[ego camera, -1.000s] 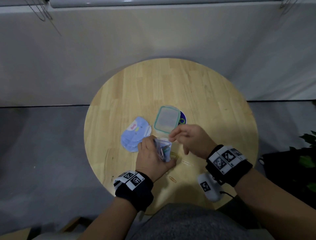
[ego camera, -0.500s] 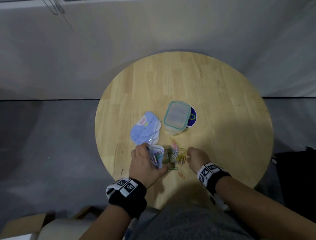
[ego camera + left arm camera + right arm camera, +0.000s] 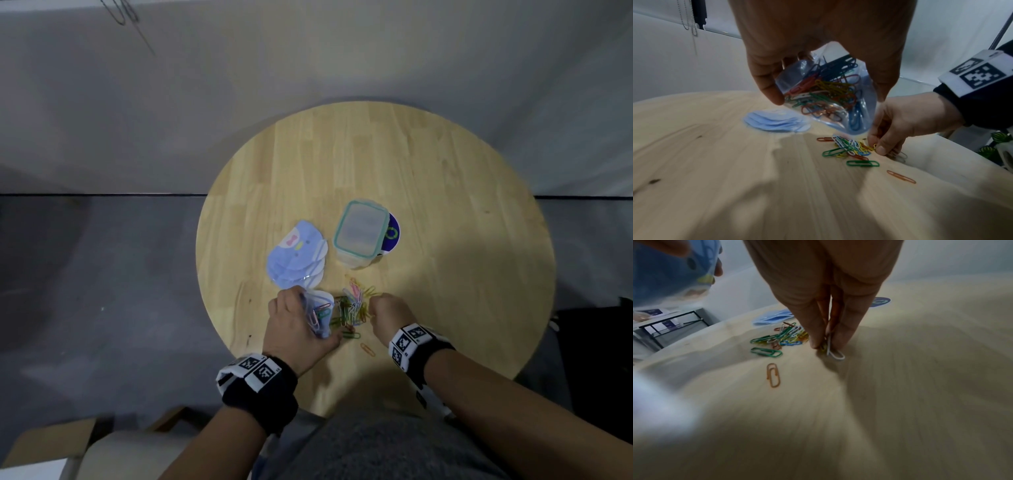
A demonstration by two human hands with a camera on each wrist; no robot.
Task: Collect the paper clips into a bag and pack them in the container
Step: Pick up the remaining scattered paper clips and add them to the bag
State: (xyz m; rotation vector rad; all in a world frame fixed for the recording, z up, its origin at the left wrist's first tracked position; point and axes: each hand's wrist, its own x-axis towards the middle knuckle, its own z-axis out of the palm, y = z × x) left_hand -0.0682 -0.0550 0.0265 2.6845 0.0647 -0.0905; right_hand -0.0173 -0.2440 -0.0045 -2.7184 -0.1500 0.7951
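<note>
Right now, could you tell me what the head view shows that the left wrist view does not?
Only the head view shows the lidded container, the dark round sticker behind it and the whole round table. Only the left wrist view shows the clips packed inside the clear bag. Both show the left hand holding that bag, the right hand at the loose paper clips, and the stack of blue bags.
</note>
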